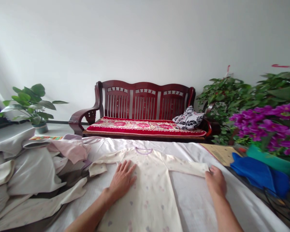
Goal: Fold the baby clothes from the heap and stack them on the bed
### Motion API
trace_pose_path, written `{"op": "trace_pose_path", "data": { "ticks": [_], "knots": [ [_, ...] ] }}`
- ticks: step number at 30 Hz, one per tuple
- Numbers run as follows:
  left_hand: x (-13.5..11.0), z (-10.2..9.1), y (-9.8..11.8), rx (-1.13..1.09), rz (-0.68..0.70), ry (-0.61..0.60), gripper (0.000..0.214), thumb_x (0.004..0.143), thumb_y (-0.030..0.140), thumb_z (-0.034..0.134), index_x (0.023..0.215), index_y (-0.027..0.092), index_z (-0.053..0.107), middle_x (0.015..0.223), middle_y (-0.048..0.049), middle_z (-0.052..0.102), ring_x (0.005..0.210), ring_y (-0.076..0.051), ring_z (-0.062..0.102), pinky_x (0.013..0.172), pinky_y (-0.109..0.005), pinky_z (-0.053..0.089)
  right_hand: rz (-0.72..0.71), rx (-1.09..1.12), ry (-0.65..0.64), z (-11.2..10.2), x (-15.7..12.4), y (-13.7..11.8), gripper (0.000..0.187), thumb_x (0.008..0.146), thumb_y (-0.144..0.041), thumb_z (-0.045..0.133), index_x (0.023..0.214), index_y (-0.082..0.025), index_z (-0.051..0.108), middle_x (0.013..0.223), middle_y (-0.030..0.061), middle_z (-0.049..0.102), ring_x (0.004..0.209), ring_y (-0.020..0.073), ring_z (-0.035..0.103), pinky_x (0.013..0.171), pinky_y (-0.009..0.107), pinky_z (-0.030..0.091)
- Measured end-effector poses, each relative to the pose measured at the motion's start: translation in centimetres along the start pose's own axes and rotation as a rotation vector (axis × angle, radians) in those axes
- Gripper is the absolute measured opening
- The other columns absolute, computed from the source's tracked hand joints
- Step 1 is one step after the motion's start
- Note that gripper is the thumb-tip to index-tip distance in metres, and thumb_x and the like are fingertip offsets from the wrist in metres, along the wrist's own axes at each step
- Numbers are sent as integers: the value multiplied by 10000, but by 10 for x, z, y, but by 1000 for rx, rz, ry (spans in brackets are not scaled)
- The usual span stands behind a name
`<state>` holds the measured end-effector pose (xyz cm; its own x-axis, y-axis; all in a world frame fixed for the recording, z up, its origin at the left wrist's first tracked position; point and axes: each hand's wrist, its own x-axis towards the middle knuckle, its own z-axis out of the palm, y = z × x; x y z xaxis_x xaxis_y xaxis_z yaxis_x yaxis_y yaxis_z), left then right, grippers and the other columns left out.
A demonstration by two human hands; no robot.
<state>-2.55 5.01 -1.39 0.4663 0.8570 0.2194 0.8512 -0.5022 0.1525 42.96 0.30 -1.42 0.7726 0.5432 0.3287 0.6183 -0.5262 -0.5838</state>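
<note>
Cream long-sleeved top (151,183) lies spread on the white sheet (192,193) at the lower centre of the head view, neckline toward the middle of the frame. Your left hand (123,178) rests on its chest, palm down, fingers loosely spread and gripping nothing; your right hand (216,180) pinches the cuff at centre right, thumb and fingers closed on the fabric. To do this smoothing well, press the left palm just firmly enough to anchor the body, and draw the cuff outward along the sleeve's own line, gently, so that the shoulder seam doesn't skew. The other sleeve, left of centre, bends downward at its cuff beside the garment pile (36,170), so it would need straightening too. The bottom edge of the frame cuts off the hem, and your left forearm covers part of the top's side edge. Your right fingertips are partly hidden, so you can't tell how much cuff they hold. The pile runs out of frame at left; its dark underlayer is hard to make out.
</note>
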Motion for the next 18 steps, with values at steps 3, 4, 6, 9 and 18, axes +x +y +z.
{"op": "trace_pose_path", "data": {
  "ticks": [3, 4, 6, 9, 18],
  "knots": [
    [5, -6, 7, 6, -28, -16, 485, 935, 316, 493, 1410, 236, 551, 1519, -133, 483, 1428, -349, 394, 1167, -571, 305, -125, -161, 52, -12, -12, -20, 547, 871, -334, 381, 1327, -133, 606, 1313, 220, 627, 1137, 386, 627, 871, 487, 524],
    [9, -8, 12, 3, -31, -28, 460, 920, 288, 497, 1366, 221, 591, 1493, -137, 513, 1409, -349, 422, 1158, -562, 325, -225, -165, 21, -13, -17, -29, 531, 895, -321, 353, 1318, -127, 610, 1313, 211, 632, 1164, 367, 615, 916, 476, 509],
    [21, -12, 26, -30, -2, -39, 425, 896, 227, 485, 1290, 206, 645, 1448, -135, 560, 1379, -330, 467, 1152, -520, 356, -413, -122, -152, -7, -30, -50, 510, 929, -302, 311, 1289, -128, 628, 1238, 181, 687, 1150, 315, 635, 964, 430, 498],
    [48, -10, 57, -138, 97, -14, 462, 893, 179, 451, 1322, 211, 619, 1426, -112, 588, 1365, -269, 497, 1163, -446, 372, -625, -103, -302, 15, -54, -84, 516, 970, -295, 268, 1342, -157, 599, 1290, 150, 676, 1236, 270, 600, 1039, 401, 465],
    [114, 28, 111, -255, 227, -85, 533, 1014, 351, 347, 1522, 195, 394, 1587, -133, 389, 1490, -306, 299, 1200, -525, 283, -823, -325, -432, 60, -75, -99, 575, 1015, -401, 287, 1520, -154, 410, 1576, 152, 397, 1471, 288, 338, 1168, 527, 313]
  ]
}}
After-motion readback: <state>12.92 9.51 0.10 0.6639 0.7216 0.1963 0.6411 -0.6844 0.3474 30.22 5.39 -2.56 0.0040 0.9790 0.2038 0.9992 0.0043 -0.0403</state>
